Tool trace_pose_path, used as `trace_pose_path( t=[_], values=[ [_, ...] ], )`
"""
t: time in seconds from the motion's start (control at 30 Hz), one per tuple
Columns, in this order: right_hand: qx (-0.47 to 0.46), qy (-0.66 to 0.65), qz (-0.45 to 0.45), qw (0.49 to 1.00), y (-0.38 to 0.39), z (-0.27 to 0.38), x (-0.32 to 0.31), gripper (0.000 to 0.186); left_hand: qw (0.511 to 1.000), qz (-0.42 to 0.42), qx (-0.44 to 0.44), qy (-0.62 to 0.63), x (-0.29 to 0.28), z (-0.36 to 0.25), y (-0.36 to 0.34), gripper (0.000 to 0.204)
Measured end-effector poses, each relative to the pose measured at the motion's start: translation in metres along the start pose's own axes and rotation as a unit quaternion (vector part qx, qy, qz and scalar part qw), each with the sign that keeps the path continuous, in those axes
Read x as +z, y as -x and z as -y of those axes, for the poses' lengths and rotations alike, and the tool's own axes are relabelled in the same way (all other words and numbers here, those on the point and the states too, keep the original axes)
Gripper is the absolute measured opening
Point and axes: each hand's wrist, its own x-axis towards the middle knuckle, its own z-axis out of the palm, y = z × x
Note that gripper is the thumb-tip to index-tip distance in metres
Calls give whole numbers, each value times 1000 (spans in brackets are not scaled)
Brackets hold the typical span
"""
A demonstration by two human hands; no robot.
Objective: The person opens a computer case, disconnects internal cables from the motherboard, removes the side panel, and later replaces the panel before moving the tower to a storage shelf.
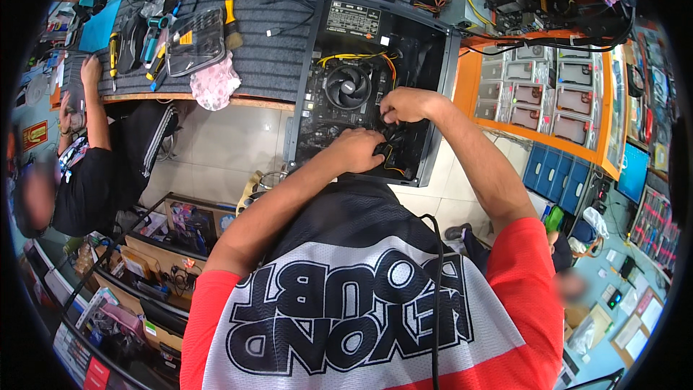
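Note:
An open black computer case (315, 65) lies in front of me with its inside showing. A round black CPU fan (348, 87) sits on the motherboard, and a power supply (354, 20) with a label is at the far end. My left hand (359, 150) reaches over the near part of the board, its fingers curled against dark cables (390, 150). Just beyond it, my right hand (406, 106) comes in from the right with fingertips pinched beside the fan. What that pinch holds is too small and dark to tell. Yellow wires (354, 55) run above the fan.
A grey striped mat (267, 65) on the left bench bears a brush (231, 23), a clear-lidded organizer (196, 42), screwdrivers and a pink cloth (215, 82). An orange display case (538, 128) stands right. Another person (86, 166) sits left; another is partly visible at right.

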Motion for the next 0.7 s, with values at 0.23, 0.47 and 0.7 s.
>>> trace_pose_path(
  t=[0.23,0.47,0.7],
  values=[
    [95,-172,-164,967,2,26,12,25,990,-101,97,-37,-29,4,18,44],
    [63,6,-152,986,-4,15,40,34,836,-540,58,-80,-163,26,20,41],
    [120,-270,-277,914,-6,25,35,31,825,-470,-114,292,-135,90,-21,63]
  ],
)
